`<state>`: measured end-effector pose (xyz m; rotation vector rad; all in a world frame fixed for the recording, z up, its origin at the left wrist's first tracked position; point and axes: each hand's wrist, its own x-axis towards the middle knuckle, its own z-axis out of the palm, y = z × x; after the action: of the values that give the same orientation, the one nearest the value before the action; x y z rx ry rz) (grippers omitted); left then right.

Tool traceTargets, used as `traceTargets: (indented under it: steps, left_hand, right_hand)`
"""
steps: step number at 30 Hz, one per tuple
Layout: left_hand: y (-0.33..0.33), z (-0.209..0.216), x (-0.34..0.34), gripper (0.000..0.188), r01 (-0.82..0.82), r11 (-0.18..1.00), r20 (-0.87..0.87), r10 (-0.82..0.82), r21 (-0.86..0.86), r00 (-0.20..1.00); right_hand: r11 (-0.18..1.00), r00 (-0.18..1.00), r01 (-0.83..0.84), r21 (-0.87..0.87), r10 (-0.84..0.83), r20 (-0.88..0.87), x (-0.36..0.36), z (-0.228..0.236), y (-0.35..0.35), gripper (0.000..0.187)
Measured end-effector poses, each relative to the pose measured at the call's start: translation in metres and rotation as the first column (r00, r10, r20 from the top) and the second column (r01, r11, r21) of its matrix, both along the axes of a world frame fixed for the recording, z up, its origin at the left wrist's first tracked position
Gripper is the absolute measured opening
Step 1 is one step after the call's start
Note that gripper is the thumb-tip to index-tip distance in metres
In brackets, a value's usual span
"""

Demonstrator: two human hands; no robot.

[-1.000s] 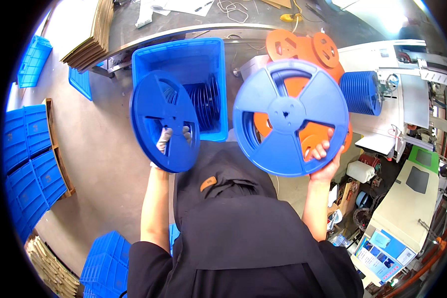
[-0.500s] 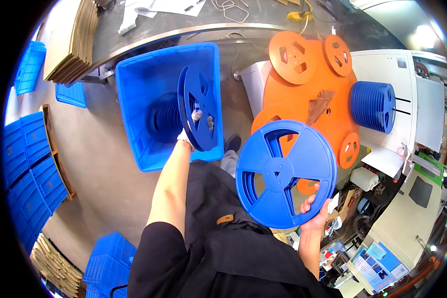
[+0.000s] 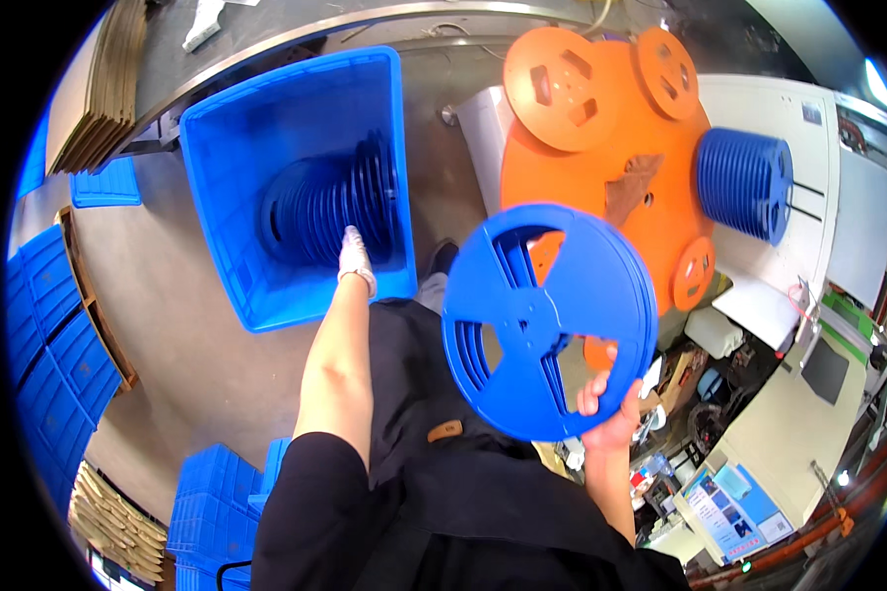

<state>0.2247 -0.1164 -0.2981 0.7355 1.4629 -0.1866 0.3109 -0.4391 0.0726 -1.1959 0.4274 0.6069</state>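
Observation:
My right hand (image 3: 612, 402) is bare and grips the rim of a stack of blue plastic reels (image 3: 524, 313), with fingers through a window in the flanges. The stack faces me, held in front of my body. My left hand (image 3: 356, 258), in a whitish glove, reaches over the near wall of a deep blue bin (image 3: 229, 246). It lies stretched out against the near side of a row of blue reels (image 3: 310, 212) standing on edge in the bin. Some of its fingertips are hard to make out against the reels.
Right of the bin is a large orange disc (image 3: 586, 182) with smaller orange reels (image 3: 562, 89) on it. More blue reels (image 3: 744, 185) sit on two rods by a white cabinet (image 3: 769, 108). A metal-edged workbench (image 3: 296, 30) runs behind. Blue crates (image 3: 54, 325) stand at left.
My left hand has lowered its blue reels into the bin, where they stand with the others, and no longer grips them. My right hand still holds its stack, slightly shifted left.

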Motion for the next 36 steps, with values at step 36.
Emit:
traceTargets:
  steps: [36]
  left_hand:
    - [-0.005,0.345,-0.065,0.087,0.28,0.914,0.872,0.135,-0.292,0.47]
  right_hand:
    - [0.903,0.836,-0.415,-0.11,0.426,0.346,-0.103,0.109,0.169,0.068]
